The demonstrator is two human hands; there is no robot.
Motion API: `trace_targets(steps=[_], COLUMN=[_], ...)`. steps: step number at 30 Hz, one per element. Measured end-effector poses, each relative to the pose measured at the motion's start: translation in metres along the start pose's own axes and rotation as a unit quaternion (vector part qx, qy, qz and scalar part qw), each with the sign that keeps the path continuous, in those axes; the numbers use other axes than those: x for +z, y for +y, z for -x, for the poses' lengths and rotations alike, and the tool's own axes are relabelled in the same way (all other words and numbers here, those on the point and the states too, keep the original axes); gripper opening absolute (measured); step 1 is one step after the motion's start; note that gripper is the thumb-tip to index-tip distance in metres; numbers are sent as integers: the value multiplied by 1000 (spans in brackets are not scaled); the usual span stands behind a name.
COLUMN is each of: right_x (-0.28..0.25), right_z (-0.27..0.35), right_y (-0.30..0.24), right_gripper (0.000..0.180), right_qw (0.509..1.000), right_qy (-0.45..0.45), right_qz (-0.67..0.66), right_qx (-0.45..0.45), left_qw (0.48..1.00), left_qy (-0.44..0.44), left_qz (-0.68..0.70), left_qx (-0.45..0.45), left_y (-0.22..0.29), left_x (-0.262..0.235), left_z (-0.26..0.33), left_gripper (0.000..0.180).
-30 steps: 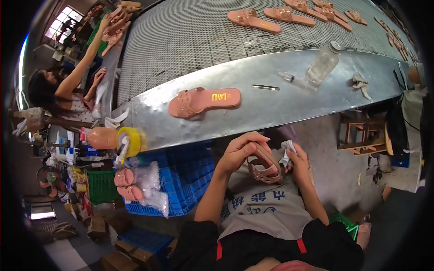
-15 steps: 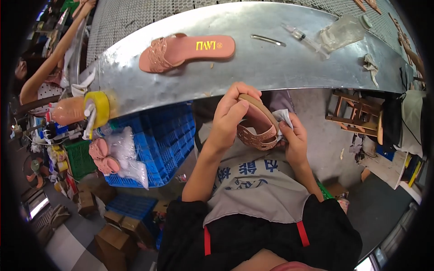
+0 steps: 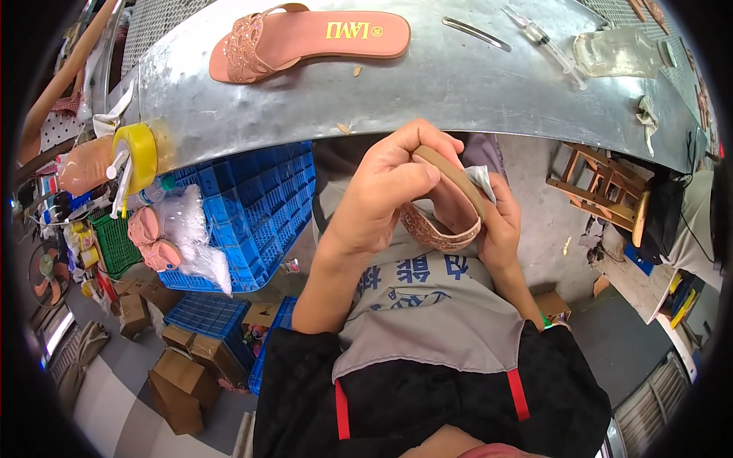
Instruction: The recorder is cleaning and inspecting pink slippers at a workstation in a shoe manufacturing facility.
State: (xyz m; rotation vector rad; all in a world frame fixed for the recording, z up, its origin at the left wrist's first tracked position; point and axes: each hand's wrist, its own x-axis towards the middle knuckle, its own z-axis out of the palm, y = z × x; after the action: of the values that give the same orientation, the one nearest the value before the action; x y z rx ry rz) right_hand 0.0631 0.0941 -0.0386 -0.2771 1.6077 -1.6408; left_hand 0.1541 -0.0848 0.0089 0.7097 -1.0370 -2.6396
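A pink slide sandal [image 3: 450, 200] with a glittery woven strap is held up on its side between my hands, in front of the apron. My left hand [image 3: 393, 179] closes round one end of its sole, thumb on the edge. At the other side my right hand [image 3: 500, 221] grips the sandal with a small white cloth [image 3: 481, 182] between fingers and sole; part of the cloth is hidden. The matching sandal [image 3: 328, 38] lies sole down on the metal table, beyond my hands, its strap toward the left.
The metal table [image 3: 458, 99] bears a tweezer-like metal tool [image 3: 476, 33], a syringe [image 3: 546, 47], a clear bottle [image 3: 618, 53] and a crumpled rag [image 3: 647, 120]. Yellow tape [image 3: 139, 158] sits at its left edge. Blue crates [image 3: 256, 210] stand below left, a wooden stool [image 3: 599, 191] right.
My view has come closer to the table. The sandal in my hands has tilted more edge-on, and my right hand with the cloth has slid along its far side.
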Motion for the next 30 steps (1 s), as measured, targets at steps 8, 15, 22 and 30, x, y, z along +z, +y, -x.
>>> trace_targets(steps=[8,15,22,30], right_x=[-10,-8,-8,-9], right_z=[3,3,1,1], right_y=[7,4,6,11], right_gripper=[27,25,25,24], right_qw=[999,999,998,999], right_qy=[-38,-48,-56,-51], right_qz=[3,-7,0,-11], right_qx=[19,20,18,13], left_qw=[999,998,998,999], left_qy=[-32,-49,-46,-45], left_qz=[-2,-10,-10,-4], left_qx=[14,35,31,22], left_y=[-1,-7,-10,-12], left_x=[1,-3,-6,-8], left_z=[-3,-7,-8,-9], left_gripper=[27,25,25,26])
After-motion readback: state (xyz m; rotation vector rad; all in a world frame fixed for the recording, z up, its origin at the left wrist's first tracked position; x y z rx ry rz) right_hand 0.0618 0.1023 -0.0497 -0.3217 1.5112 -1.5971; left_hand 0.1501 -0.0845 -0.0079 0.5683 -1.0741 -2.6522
